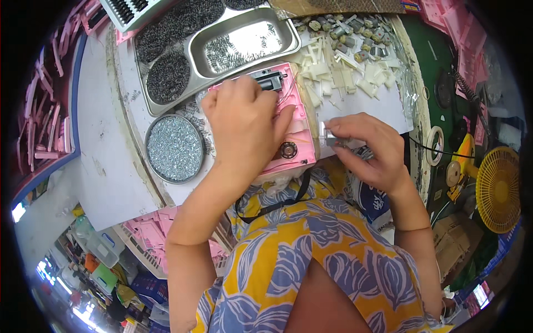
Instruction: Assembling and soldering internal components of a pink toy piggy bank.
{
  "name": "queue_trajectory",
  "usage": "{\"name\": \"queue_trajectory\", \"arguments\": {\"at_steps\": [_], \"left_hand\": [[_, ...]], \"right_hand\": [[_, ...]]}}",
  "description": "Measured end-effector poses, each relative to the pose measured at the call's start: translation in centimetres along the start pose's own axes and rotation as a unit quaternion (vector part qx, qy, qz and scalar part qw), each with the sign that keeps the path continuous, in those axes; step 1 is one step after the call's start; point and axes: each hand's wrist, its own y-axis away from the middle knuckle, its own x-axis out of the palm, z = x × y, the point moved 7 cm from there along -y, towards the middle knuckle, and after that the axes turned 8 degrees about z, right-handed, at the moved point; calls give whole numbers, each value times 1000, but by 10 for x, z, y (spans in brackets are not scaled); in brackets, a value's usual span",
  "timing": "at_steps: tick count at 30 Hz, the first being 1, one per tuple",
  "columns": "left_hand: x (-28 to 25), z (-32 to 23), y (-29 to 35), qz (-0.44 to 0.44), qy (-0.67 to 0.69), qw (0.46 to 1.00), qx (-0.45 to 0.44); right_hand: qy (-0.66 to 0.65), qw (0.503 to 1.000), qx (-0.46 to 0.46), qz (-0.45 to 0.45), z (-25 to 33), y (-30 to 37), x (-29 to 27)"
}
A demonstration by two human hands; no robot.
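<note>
Evidently the white tabletop carries the work, and on it, beyond the fingers of the left hand, lies a steel tray with dark springs in its compartments. Next in size, the pink casing lies beneath those fingers, which are bent with their tips hidden, so I cannot tell whether they grip anything; the thumb reaches over the casing. To their left stands a round dish of silvery bits. Just right of the fingers, a grey-and-black mechanism sits in the casing. Smallest, a silvery part is pinched between thumb and forefinger of the right hand, beside the casing's edge. Seemingly, parts are being fitted inside; the next move probably calls for steadying the casing while the pinched part is turned to suit its seat.
</note>
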Motion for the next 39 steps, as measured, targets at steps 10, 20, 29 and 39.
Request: {"name": "queue_trajectory", "arguments": {"at_steps": [10,20,29,39], "left_hand": [[4,64,49,-93,343,929,-104],[-2,63,62,-175,244,950,-90],[-2,61,51,-154,341,924,-83],[-11,49,30,-62,260,963,-30]], "right_hand": [[76,991,16,105,-15,-29,9],[170,980,47,89,-38,-68,43],[204,978,29,30,-15,-77,34],[157,987,-34,-1,-19,-79,67]]}}
